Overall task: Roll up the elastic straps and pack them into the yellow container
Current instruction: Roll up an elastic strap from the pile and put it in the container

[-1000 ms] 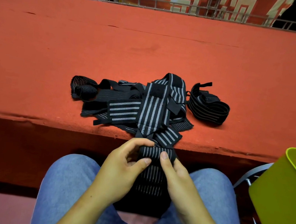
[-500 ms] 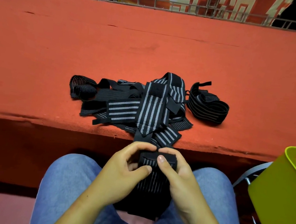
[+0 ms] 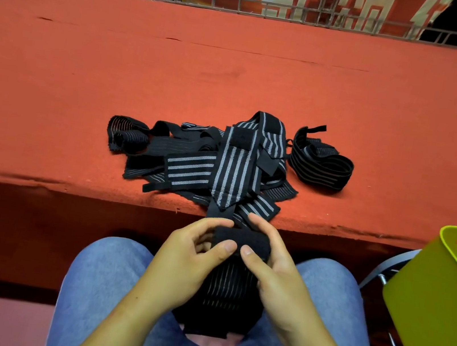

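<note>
A black elastic strap with thin grey stripes (image 3: 225,292) hangs between my knees, its top end wound into a small roll. My left hand (image 3: 186,259) and my right hand (image 3: 271,272) grip that roll from either side, thumbs pressed on its front. On the red table (image 3: 236,78) just beyond lies a tangled pile of black striped straps (image 3: 216,165). A loosely coiled strap (image 3: 323,164) sits to the pile's right, and a small rolled one (image 3: 125,134) at its left. The yellow container (image 3: 437,304) stands at the right, below table height.
The table's front edge (image 3: 69,188) runs just past my hands. A metal chair frame (image 3: 385,272) shows beside the container. A metal railing (image 3: 248,5) and a red banner stand behind the table. My knees in blue jeans (image 3: 102,281) fill the lower view.
Both hands have turned the roll over once more, so its plain black patch now faces up instead of the striped side. The pile on the table has not moved.
</note>
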Tool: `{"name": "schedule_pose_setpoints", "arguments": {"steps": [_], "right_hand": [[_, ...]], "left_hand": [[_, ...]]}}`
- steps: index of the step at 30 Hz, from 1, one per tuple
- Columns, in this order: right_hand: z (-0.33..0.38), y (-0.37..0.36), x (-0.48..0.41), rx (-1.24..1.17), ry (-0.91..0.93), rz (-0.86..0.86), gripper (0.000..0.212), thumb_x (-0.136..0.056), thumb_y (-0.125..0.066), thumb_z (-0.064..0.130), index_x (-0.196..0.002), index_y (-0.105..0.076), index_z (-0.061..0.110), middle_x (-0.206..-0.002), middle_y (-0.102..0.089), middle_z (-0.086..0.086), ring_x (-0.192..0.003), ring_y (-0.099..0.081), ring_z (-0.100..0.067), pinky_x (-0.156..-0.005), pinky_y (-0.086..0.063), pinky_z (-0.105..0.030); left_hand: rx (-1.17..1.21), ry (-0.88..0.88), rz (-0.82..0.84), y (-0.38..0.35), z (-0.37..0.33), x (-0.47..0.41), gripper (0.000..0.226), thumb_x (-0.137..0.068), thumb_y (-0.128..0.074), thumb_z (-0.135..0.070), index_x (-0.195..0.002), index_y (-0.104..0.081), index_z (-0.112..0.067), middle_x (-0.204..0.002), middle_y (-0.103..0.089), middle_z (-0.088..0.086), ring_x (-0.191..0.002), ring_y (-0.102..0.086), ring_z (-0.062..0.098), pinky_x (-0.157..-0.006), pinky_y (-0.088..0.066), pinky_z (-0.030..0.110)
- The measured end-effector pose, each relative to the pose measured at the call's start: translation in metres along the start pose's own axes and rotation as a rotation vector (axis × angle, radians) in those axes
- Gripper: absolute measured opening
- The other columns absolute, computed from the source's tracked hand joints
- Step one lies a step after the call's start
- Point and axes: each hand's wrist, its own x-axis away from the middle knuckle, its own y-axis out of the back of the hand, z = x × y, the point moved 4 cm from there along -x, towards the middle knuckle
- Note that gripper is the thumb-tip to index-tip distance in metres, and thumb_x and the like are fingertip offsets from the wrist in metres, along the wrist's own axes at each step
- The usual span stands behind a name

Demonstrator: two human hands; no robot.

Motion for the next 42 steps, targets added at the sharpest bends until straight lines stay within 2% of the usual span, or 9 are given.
{"name": "schedule_pose_setpoints", "arguments": {"steps": [5, 10, 17, 20, 23, 29, 33, 38, 42], "right_hand": [[-0.003, -0.002, -0.002, 0.012, -0.027, -0.034, 0.057, -0.085, -0.070, 0.032, -0.140, -0.055, 0.039, -0.132, -0.072, 0.003, -0.124, -0.067, -0.013, -0.113, -0.050, -0.043], [-0.004, -0.002, -0.002, 0.055, -0.080, -0.045, 0.033, -0.094, -0.066, 0.051, -0.123, -0.070, 0.035, -0.121, -0.077, 0.005, -0.118, -0.070, -0.011, -0.112, -0.050, -0.048], [-0.007, -0.003, -0.003, -0.035, -0.113, -0.086, 0.082, -0.063, -0.071, 0.091, -0.120, -0.073, 0.033, -0.122, -0.077, 0.001, -0.121, -0.070, -0.018, -0.113, -0.048, -0.052], [-0.006, -0.001, -0.003, -0.075, -0.084, -0.123, 0.061, -0.070, -0.076, 0.076, -0.111, -0.075, 0.030, -0.117, -0.078, -0.006, -0.119, -0.071, -0.024, -0.113, -0.048, -0.056], [-0.004, -0.001, -0.001, -0.119, -0.076, -0.115, 0.036, -0.080, -0.075, 0.052, -0.108, -0.075, 0.029, -0.113, -0.078, -0.010, -0.113, -0.072, -0.026, -0.111, -0.050, -0.057], [-0.001, -0.004, 0.002, -0.080, -0.040, -0.052, 0.036, -0.089, -0.070, 0.042, -0.122, -0.069, 0.030, -0.128, -0.074, -0.004, -0.127, -0.066, -0.022, -0.116, -0.045, -0.054], [0.000, -0.007, 0.004, -0.040, -0.037, -0.033, 0.034, -0.095, -0.062, 0.042, -0.126, -0.067, 0.030, -0.131, -0.073, 0.000, -0.131, -0.063, -0.016, -0.118, -0.042, -0.050], [0.003, -0.006, 0.004, 0.004, -0.032, -0.069, 0.019, -0.103, -0.065, 0.031, -0.117, -0.068, 0.042, -0.123, -0.076, 0.000, -0.117, -0.071, -0.018, -0.111, -0.050, -0.052], [0.006, -0.004, 0.004, 0.003, 0.015, -0.079, 0.028, -0.098, -0.065, 0.031, -0.123, -0.065, 0.043, -0.127, -0.074, -0.001, -0.120, -0.070, -0.021, -0.111, -0.050, -0.053]], "left_hand": [[0.034, -0.013, -0.040, 0.001, -0.001, -0.001, 0.046, -0.093, -0.075, -0.006, -0.131, -0.065, -0.029, -0.117, -0.076, -0.017, -0.112, -0.071, 0.004, -0.097, -0.054, 0.022], [0.000, -0.062, -0.054, 0.002, -0.006, 0.001, 0.040, -0.092, -0.075, -0.003, -0.123, -0.070, -0.028, -0.113, -0.077, -0.013, -0.107, -0.072, 0.005, -0.091, -0.056, 0.020], [-0.151, -0.169, 0.002, -0.003, -0.011, 0.003, 0.039, -0.088, -0.078, -0.002, -0.113, -0.074, -0.032, -0.116, -0.075, -0.014, -0.116, -0.068, 0.010, -0.103, -0.052, 0.036], [-0.176, -0.203, 0.046, -0.005, -0.012, 0.004, 0.040, -0.088, -0.077, -0.001, -0.115, -0.072, -0.030, -0.122, -0.072, -0.014, -0.123, -0.064, 0.010, -0.109, -0.048, 0.036], [-0.144, -0.153, 0.105, -0.011, -0.007, 0.008, 0.049, -0.091, -0.072, -0.019, -0.135, -0.058, -0.034, -0.137, -0.062, -0.018, -0.134, -0.056, 0.007, -0.115, -0.043, 0.035], [-0.076, -0.027, 0.135, -0.020, -0.004, 0.011, 0.067, -0.100, -0.057, -0.051, -0.157, -0.024, -0.046, -0.141, -0.047, -0.042, -0.134, -0.040, -0.021, -0.101, -0.030, -0.002], [-0.073, -0.018, 0.129, -0.019, 0.000, 0.010, 0.067, -0.093, -0.054, -0.062, -0.153, -0.025, -0.055, -0.145, -0.041, -0.045, -0.139, -0.033, -0.021, -0.110, -0.028, 0.010], [-0.043, 0.016, 0.127, -0.015, 0.007, 0.006, 0.082, -0.086, -0.044, -0.074, -0.160, -0.020, -0.048, -0.159, -0.032, -0.034, -0.145, -0.025, -0.018, -0.123, -0.022, 0.023], [0.007, 0.028, 0.090, -0.008, 0.007, 0.003, 0.060, -0.092, -0.065, -0.059, -0.146, -0.048, -0.040, -0.133, -0.064, -0.029, -0.132, -0.054, -0.008, -0.110, -0.041, 0.017]]}}
